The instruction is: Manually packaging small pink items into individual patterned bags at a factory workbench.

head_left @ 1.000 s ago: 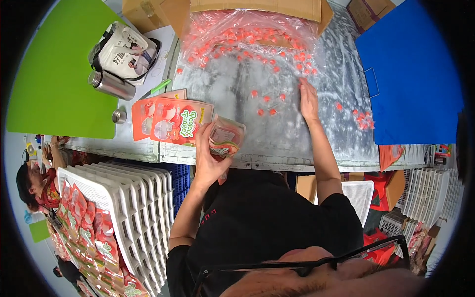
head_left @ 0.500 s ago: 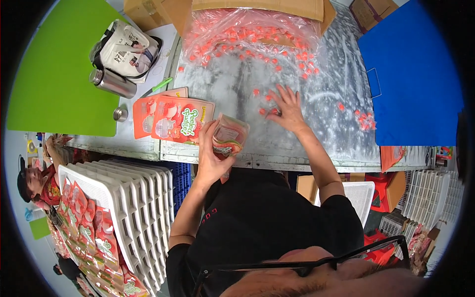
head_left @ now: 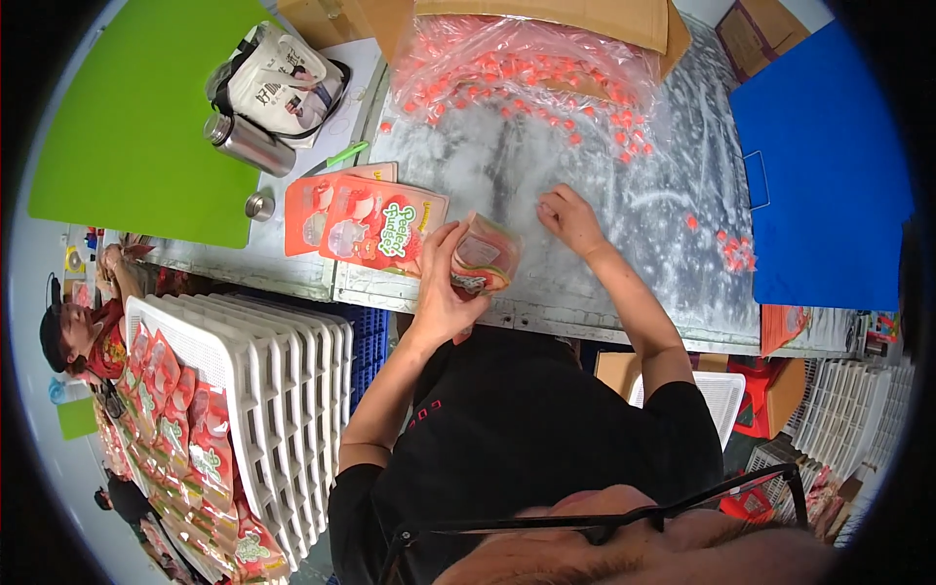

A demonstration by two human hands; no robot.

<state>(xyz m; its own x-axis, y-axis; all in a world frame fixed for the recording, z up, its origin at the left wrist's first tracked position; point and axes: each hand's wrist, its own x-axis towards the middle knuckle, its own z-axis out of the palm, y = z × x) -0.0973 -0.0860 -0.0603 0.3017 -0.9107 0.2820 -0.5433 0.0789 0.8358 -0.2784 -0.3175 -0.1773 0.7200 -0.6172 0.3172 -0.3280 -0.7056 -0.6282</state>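
My left hand [head_left: 445, 292] is wrapped round a red-and-clear stand-up candy pouch [head_left: 485, 255], held upright at the table's near edge with its mouth facing up. My right hand [head_left: 570, 220] is just above the metal table, to the right of the pouch, its fingers curled together. The small red wrapped candies that lay by its fingertips are gone from that spot; the closed fingers hide what they hold. Flat red pouches [head_left: 375, 226] lie overlapped beside my left hand. Loose red candies [head_left: 624, 136] spill from a clear plastic bag [head_left: 507, 49] at the back.
A cardboard box [head_left: 556, 21] backs the candy bag. At left are a steel bottle [head_left: 255, 144], its cap [head_left: 259, 206], a green-handled knife [head_left: 347, 154] and a white bag [head_left: 283, 88]. Stacked white trays [head_left: 263, 390] stand lower left. A blue board [head_left: 829, 175] covers the right end.
My right hand's spread fingers have closed, and the loose candies beside them have left the tabletop. My left hand keeps the pouch upright. The whole view has shifted slightly.
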